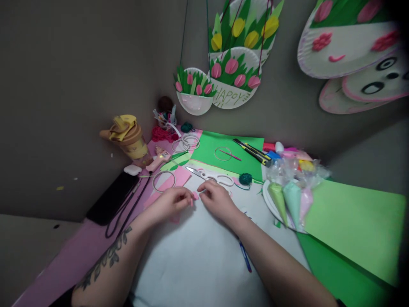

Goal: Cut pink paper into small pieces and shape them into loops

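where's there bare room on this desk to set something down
A wide patch of white paper lies between the forearms, left of the blue pen. The light green sheet, right of the plastic bags, also looks bare. It's crowded around the scissors.

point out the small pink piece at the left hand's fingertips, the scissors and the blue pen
Small pink piece (195, 195): head view, on its exposed part.
Scissors (204, 174): head view, near where blades meet handles.
Blue pen (245, 256): head view, mid-barrel.
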The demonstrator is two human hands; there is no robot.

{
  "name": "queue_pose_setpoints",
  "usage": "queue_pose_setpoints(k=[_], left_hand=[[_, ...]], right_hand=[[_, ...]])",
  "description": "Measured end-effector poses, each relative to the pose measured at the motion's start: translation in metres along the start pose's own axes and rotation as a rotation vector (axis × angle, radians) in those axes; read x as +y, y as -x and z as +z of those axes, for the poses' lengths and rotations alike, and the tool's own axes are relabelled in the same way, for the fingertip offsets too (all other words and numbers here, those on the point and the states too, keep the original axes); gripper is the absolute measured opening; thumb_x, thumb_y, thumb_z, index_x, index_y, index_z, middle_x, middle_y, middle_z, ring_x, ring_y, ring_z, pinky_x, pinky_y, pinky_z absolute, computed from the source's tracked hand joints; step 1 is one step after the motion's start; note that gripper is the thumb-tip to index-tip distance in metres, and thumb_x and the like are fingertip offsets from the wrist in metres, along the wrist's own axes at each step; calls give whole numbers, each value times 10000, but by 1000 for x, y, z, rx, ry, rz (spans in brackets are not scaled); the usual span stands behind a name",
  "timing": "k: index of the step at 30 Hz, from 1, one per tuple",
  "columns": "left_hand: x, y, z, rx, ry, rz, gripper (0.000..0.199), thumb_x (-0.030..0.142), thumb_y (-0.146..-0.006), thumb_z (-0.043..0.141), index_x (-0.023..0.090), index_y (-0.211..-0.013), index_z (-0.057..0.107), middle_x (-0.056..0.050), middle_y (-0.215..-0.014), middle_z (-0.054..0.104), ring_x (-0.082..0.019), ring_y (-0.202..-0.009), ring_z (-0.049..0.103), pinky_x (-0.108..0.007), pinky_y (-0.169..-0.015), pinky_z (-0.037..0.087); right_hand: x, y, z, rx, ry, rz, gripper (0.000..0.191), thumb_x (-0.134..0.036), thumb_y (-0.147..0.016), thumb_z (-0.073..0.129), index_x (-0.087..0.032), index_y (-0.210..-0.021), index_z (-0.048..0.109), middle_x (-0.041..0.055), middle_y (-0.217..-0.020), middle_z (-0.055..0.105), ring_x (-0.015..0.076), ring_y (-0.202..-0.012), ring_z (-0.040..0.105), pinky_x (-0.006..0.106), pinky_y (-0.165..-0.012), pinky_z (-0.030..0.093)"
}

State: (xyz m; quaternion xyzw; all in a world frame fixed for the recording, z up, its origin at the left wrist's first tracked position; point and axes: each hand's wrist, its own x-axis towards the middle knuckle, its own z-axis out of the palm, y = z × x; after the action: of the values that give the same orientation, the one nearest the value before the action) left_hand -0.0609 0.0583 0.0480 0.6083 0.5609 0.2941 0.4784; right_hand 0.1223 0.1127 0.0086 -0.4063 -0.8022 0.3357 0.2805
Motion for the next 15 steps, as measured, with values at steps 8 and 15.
queue_pose_setpoints(k=[8,15], left_hand=[[-3,7,1,-116,-354,107,237,152,-765,503,217,-844,717,2,-644,680,-151,-593,591,-217,-592,395],[1,7,-1,-98,-346,97,195,138,-723,505,213,-695,682,-4,-650,692,-158,-582,594,-222,-571,394]], right_hand=[[-8,5,15,-69,412,29,86,-184,-820,567,-187,-885,623,81,-958,604,215,-824,575,307,-653,414],[-6,1,21,13,404,110,94,-190,-793,573,-199,-700,578,52,-845,575,183,-713,567,284,-582,383]])
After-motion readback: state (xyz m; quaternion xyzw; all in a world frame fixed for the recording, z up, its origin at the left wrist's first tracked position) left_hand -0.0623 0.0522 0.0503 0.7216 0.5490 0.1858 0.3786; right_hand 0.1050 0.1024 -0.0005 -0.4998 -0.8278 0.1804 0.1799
